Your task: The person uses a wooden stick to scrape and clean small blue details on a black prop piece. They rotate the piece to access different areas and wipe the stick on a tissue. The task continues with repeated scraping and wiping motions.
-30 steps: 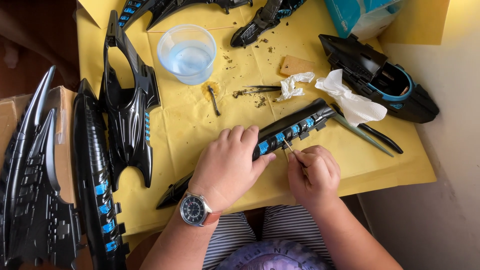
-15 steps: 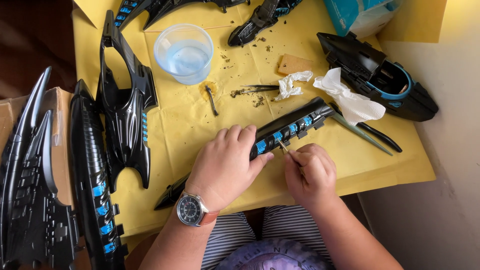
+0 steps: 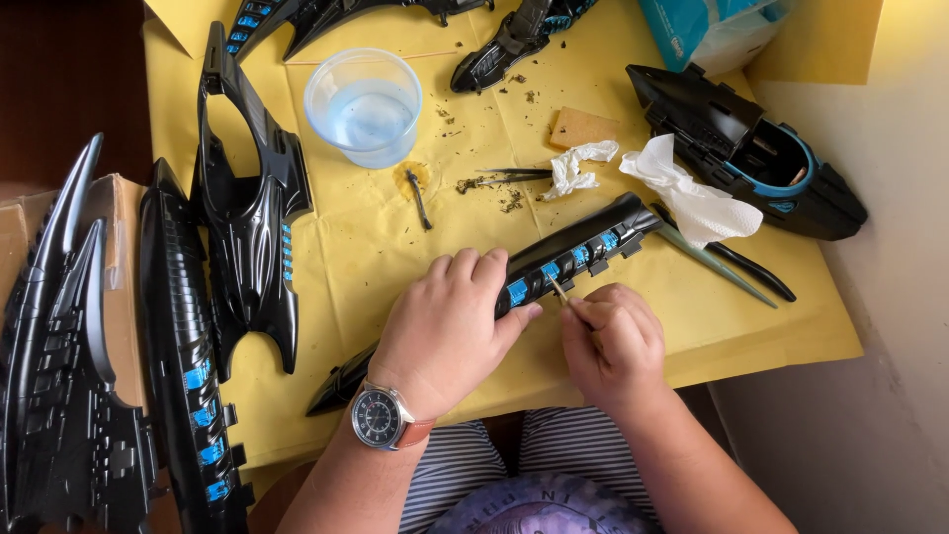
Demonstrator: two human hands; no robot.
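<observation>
left hand [image 3: 450, 326]: palm down, fingers curled over the long part [image 3: 568, 262], pressing it to the paper; watch [image 3: 381, 417] on wrist
right hand [image 3: 613, 341]: fingers closed, pinching a thin stick [image 3: 560, 290]; stick tip touches the near edge of the long part, by a blue patch
long part: black, slim, blue squares along its side; lies diagonally on the yellow paper [image 3: 395, 247], near end low-left under the left hand, far end up-right near the tissue [image 3: 692, 193]
cup [image 3: 363, 106]: clear plastic, some water in it, upright on paper, well apart from hands
hull pieces: one black forked shell [image 3: 247, 208] left of the cup; a longer black piece with blue marks [image 3: 183, 366] beside it at paper's left edge; a spiky black wing [image 3: 59, 356] further left on a cardboard box [image 3: 119, 287]
cockpit part [image 3: 751, 158]: black with blue rim, top right, just beside the tissue
sponge [image 3: 583, 127]: small tan block, above a crumpled white wad [image 3: 578, 163]
tweezers [image 3: 514, 178]: dark, lying among brown crumbs mid-paper
tools [image 3: 732, 262]: two slim dark ones right of the long part, partly under the tissue
small bent bit [image 3: 420, 198]: dark, on a stain below the cup
top edge: more black parts [image 3: 514, 35], cut off by frame; blue-white pack [image 3: 712, 30] in the corner
lap: striped fabric [image 3: 474, 465] under the table edge
</observation>
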